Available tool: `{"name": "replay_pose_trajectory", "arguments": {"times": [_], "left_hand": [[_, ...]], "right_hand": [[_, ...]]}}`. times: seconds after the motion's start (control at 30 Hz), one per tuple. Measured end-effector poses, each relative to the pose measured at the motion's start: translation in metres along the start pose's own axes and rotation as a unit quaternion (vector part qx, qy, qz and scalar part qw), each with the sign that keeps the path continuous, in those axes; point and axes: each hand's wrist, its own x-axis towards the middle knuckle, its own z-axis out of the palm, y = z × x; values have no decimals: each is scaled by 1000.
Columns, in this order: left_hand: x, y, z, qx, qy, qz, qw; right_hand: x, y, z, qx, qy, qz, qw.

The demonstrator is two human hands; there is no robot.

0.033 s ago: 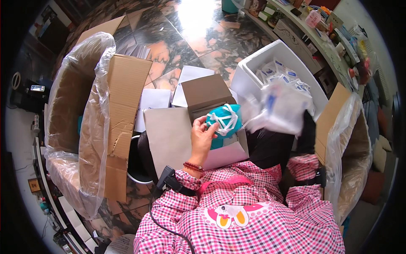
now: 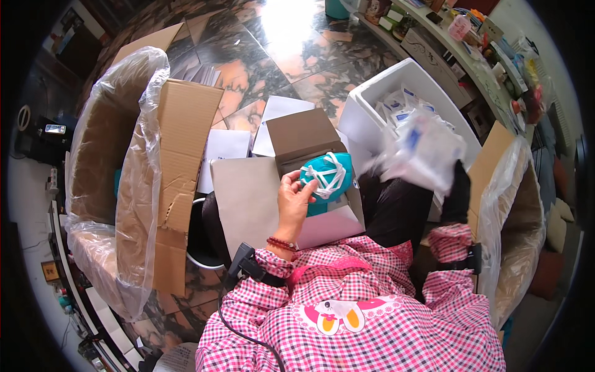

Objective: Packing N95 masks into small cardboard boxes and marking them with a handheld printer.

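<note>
My left hand [image 2: 291, 203] pinches a teal cup-shaped face mask [image 2: 319, 170] by its left edge. White straps cross over the mask. Below it stands an open brown carton [image 2: 301, 131] between my legs, with more teal inside. My right hand [image 2: 457, 186], in a black glove, grips a clear plastic bag [image 2: 434, 152] with a blue print. Motion blurs the bag, and its contents cannot be made out. Just beyond it is a white foam box [image 2: 366, 99] holding several small white-and-blue packets [image 2: 396, 99].
On the left stands a tall cardboard box [image 2: 186, 136] lined with clear plastic [image 2: 133, 118]. Another lined box [image 2: 505, 198] is at my right. White cartons [image 2: 224, 149] lie on the marble floor, a bin [image 2: 199, 242] is by my left leg, and a cluttered shelf [image 2: 434, 28] runs at the far right.
My right hand has swung slightly to the right with the plastic bag, which trails less over the carton. My left hand and the mask have shifted a touch to the left.
</note>
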Motion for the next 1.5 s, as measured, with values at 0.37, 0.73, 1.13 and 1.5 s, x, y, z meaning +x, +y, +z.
{"name": "replay_pose_trajectory", "arguments": {"times": [0.37, 0.73, 1.13, 1.5], "left_hand": [[-5, -18, -15, 49, 67, -98, 992], [5, -27, -27, -10, -81, -212, 974], [61, -49, -9, 684, -12, 126, 718], [69, -91, -14, 684, -194, -182, 679]], "right_hand": [[10, 0, 7, 473, 46, 218, 853], [29, -180, 141, 417, -233, 347, 807], [12, -175, 118, 214, -173, 118, 954], [-7, -158, 116, 128, -68, 53, 988]]}}
